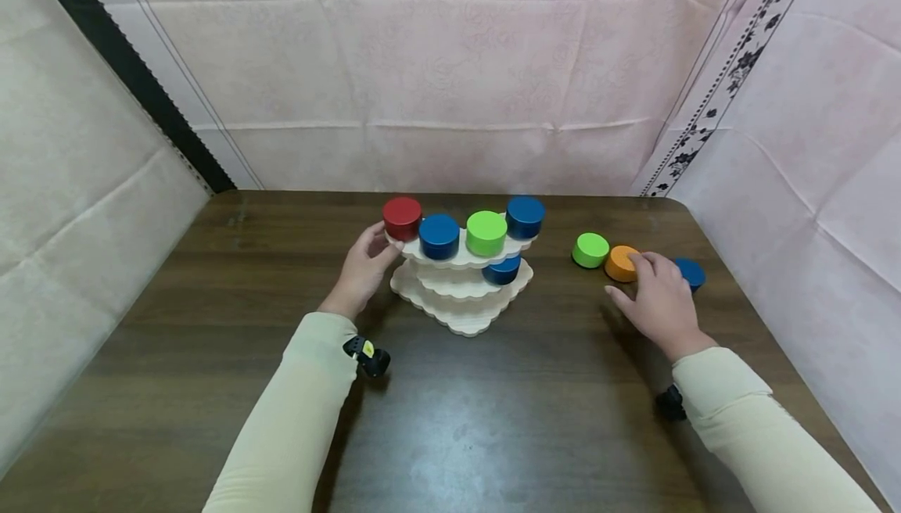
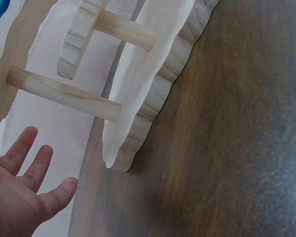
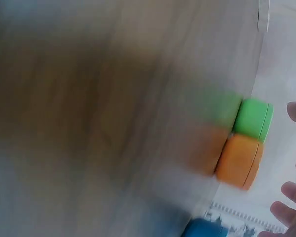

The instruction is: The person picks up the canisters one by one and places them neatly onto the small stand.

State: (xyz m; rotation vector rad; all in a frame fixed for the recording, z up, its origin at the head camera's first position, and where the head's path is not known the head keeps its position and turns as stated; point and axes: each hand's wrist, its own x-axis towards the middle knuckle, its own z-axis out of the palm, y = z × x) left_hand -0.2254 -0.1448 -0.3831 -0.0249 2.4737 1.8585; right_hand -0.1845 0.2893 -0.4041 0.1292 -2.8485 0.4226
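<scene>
A pale wooden tiered stand [image 1: 461, 313] with scalloped edges is on the table. On its top tier sit a red round tin [image 1: 403, 220], a blue tin [image 1: 439, 237], a green tin [image 1: 486, 234] and another blue tin [image 1: 525, 218]. One more blue tin [image 1: 502, 270] is on a lower tier. My left hand [image 1: 362, 269] pinches the top tier's left edge beside the red tin; its other fingers [image 2: 47, 168] spread freely. Over the table at right, my right hand [image 1: 658, 302] hovers with fingers extended near an orange tin [image 3: 239, 160], holding nothing.
Left of the orange tin stands a green tin [image 1: 590, 250], close against it. A blue tin [image 1: 690, 274] is partly behind my right hand. The brown wooden table [image 1: 450, 419] meets a pale cloth backdrop [image 1: 450, 91] at its far edge.
</scene>
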